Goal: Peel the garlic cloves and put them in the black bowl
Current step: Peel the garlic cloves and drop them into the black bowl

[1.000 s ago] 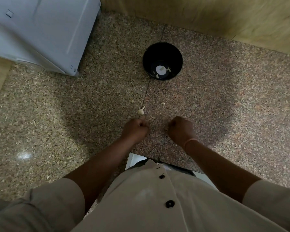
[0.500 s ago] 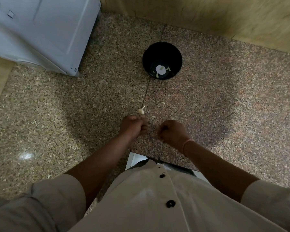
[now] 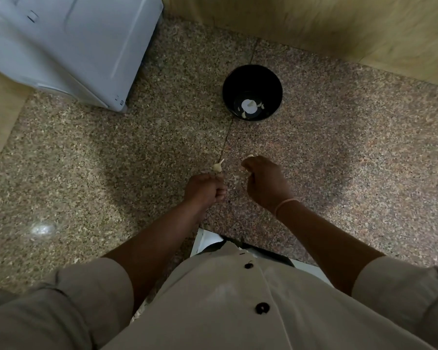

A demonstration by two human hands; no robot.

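The black bowl (image 3: 228, 93) stands on the speckled stone counter ahead of me, with a few peeled garlic cloves (image 3: 243, 114) in its bottom. An unpeeled garlic piece (image 3: 217, 167) lies on the counter just beyond my left hand (image 3: 204, 189), which is closed in a fist with nothing showing in it. My right hand (image 3: 264, 184) is curled shut to the right of it, and a small pale bit of garlic clove (image 3: 245, 170) shows at its fingertips. Another small pale piece (image 3: 250, 156) lies at the far edge of that hand. Peel scraps (image 3: 235, 177) lie between my hands.
A white appliance (image 3: 61, 46) fills the back left corner. A wooden wall (image 3: 314, 26) runs along the back, close behind the bowl. The stone counter (image 3: 352, 160) stretches to the left and right of my hands. Its front edge is at my body.
My right hand has moved forward and left, towards the bowl, up to the small pale piece. My left hand has stayed closed near the unpeeled garlic piece.
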